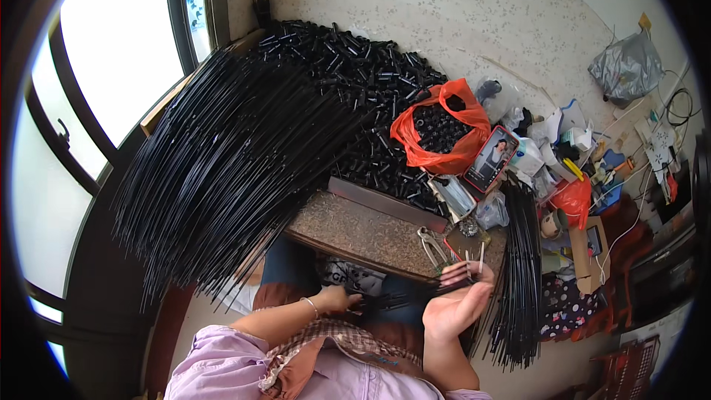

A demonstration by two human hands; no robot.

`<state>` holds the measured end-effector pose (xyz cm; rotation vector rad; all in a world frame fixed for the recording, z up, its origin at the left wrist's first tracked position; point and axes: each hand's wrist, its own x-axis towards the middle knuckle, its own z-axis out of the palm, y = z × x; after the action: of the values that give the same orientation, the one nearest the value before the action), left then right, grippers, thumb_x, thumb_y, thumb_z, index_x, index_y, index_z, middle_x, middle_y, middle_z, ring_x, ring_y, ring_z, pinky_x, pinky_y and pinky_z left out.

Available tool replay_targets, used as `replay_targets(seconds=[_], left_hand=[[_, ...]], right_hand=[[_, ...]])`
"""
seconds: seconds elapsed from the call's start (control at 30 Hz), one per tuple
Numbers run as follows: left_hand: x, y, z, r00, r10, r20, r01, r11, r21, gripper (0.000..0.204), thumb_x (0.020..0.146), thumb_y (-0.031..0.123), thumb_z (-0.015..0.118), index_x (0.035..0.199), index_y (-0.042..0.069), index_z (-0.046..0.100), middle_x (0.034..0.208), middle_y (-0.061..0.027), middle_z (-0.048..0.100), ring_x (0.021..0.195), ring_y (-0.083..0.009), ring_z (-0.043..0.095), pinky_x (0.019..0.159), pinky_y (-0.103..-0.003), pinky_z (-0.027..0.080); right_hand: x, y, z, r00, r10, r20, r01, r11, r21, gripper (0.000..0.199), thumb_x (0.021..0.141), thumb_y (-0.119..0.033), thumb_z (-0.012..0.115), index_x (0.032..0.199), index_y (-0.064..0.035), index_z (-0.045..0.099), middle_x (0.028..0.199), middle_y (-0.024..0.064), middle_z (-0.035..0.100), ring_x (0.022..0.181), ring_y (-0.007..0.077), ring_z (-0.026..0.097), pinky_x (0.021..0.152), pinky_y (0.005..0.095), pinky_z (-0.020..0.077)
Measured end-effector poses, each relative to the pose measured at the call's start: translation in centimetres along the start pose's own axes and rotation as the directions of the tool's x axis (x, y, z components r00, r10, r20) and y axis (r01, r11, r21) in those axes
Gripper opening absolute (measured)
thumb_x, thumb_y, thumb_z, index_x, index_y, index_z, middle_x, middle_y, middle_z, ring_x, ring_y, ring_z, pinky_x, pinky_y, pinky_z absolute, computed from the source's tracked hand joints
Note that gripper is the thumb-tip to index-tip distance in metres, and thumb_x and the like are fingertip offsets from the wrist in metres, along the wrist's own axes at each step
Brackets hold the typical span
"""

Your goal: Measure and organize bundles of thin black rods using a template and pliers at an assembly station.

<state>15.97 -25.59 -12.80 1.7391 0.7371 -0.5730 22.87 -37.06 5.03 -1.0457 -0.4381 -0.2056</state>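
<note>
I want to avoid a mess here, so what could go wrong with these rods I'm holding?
The thin black rods span loosely between the left hand and right hand, so some might slip to the floor. Their free ends could snag the big fanned pile of long black rods or knock the metal pliers off the board.

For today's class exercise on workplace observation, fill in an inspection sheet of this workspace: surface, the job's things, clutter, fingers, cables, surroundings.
Surface: small speckled brown work board in front of the person, mostly bare, pliers at its right end.
Job's things: bundle of thin black rods held between both hands over the lap.
Clutter: big fan of long black rods; heap of short black tubes; orange bag holding more tubes; phone; second rod bundle on the right.
Fingers: left hand closed on the bundle's end; right hand palm up, fingers curled around the rods.
Cables: white and black leads at far right.
Surroundings: window on the left, speckled floor.
</note>
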Motion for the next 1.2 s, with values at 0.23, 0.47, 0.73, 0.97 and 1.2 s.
replay_targets(seconds=[0.23,0.47,0.73,0.97,1.2], left_hand=[[-9.2,15.2,-6.4,0.307,0.905,-0.293,-0.944,0.251,-0.214,0.025,0.072,0.021,0.053,0.085,-0.001,0.053,0.074,-0.0138,0.054,0.067,-0.0247,0.053,0.058,-0.029,0.043],[-9.7,17.5,-6.5,0.123,0.913,-0.388,-0.894,0.272,0.356,0.016,0.058,0.008,0.065,0.062,0.001,0.051,0.056,-0.0062,0.049,0.048,-0.0176,0.049,0.041,-0.024,0.037],[-2.2,23.2,-9.6,0.246,0.957,0.154,-0.806,0.290,-0.516,0.026,0.070,0.026,0.057,0.069,0.000,0.054,0.065,-0.0049,0.053,0.064,-0.0137,0.052,0.059,-0.025,0.041],[11.0,32.4,-12.3,0.107,0.938,-0.328,-0.461,0.340,0.820,0.009,0.065,0.011,0.049,0.065,0.005,0.056,0.067,-0.0083,0.053,0.064,-0.0224,0.053,0.055,-0.031,0.044],[11.7,34.8,-10.9,0.368,0.917,-0.156,-0.266,0.264,0.927,0.008,0.063,0.009,0.047,0.061,0.004,0.054,0.066,-0.0100,0.053,0.062,-0.0241,0.054,0.050,-0.032,0.045]], right_hand=[[3.0,0.8,-0.5,0.911,0.275,0.308,-0.316,0.944,0.091,0.016,0.075,-0.011,0.049,0.084,0.0013,0.043,0.082,0.0066,0.046,0.072,0.0108,0.044,0.067,0.0212,0.0348],[5.4,0.2,-0.4,0.902,0.143,0.408,-0.091,0.985,-0.144,0.010,0.072,0.000,0.049,0.080,0.0026,0.044,0.082,0.0089,0.048,0.067,0.0081,0.047,0.059,0.0175,0.0383],[10.5,2.0,-4.0,0.770,0.312,0.556,-0.469,0.868,0.163,0.018,0.071,-0.013,0.054,0.071,0.0014,0.043,0.065,0.0150,0.054,0.059,0.0177,0.052,0.058,0.0270,0.0428],[15.3,3.1,-4.3,0.878,0.421,0.229,-0.467,0.859,0.210,0.012,0.076,-0.013,0.047,0.081,-0.0026,0.043,0.072,0.0076,0.050,0.064,0.0144,0.046,0.060,0.0252,0.0363],[16.3,1.2,-6.1,0.930,0.360,0.079,-0.362,0.932,0.020,0.015,0.068,-0.004,0.056,0.082,0.0009,0.053,0.079,0.0077,0.054,0.064,0.0144,0.051,0.059,0.0251,0.0423]])
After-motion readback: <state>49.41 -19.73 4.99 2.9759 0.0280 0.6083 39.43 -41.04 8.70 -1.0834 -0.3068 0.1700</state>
